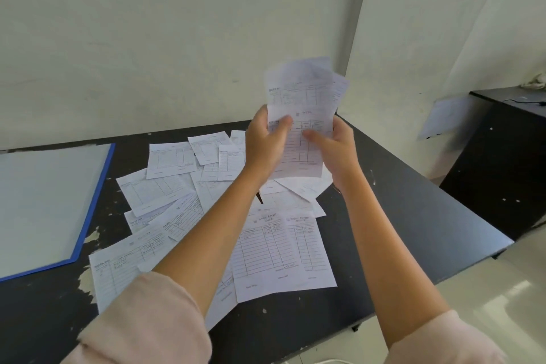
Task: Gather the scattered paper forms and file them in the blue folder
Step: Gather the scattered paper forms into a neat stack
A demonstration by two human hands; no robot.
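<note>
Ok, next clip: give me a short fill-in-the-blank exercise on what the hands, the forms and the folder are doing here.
1. Both the left hand and the right hand hold a small stack of forms raised ____ the table.
2. The blue folder lies on the table to the ____ of the scattered forms.
3. The scattered forms outside the hands lie ____ the folder, on the table.

Missing words: above; left; outside

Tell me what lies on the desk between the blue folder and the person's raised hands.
In the head view, scattered forms cover the dark desk between the blue folder and the left hand and right hand.
</note>
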